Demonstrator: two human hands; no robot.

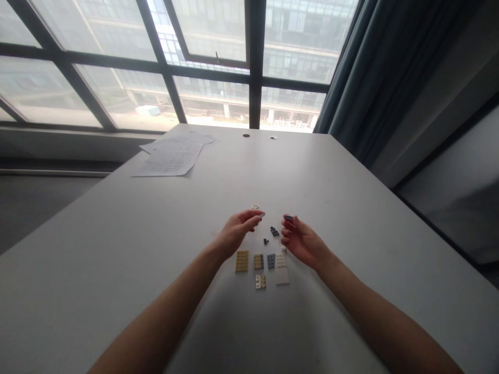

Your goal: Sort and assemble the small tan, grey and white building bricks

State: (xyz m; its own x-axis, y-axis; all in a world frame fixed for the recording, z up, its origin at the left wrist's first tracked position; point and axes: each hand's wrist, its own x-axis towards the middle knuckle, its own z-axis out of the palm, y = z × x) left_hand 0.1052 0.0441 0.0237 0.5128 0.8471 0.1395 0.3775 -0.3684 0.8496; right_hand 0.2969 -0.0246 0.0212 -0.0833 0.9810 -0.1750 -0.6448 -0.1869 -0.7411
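My left hand [237, 228] pinches a small light grey building piece [262, 215] between thumb and fingertips. My right hand [304, 238] grips a small dark grey building piece [288, 217]. Both hands hover above the table, apart from each other. Below and between them lie small dark pieces [274, 231] and a single dark piece [265, 241]. Nearer to me are a tan studded plate [241, 261], a tan and grey plate [258, 261], a grey plate [271, 261], white plates [282, 276] and glossy tan pieces [261, 281]. White pieces [255, 206] sit partly behind my left fingers.
Printed papers [167, 158] overlap on the far left of the white table [234, 176]. Two round holes, one of them dark [246, 135], are near its far edge. Windows stand beyond, with a blue-grey curtain [358, 78] at the right.
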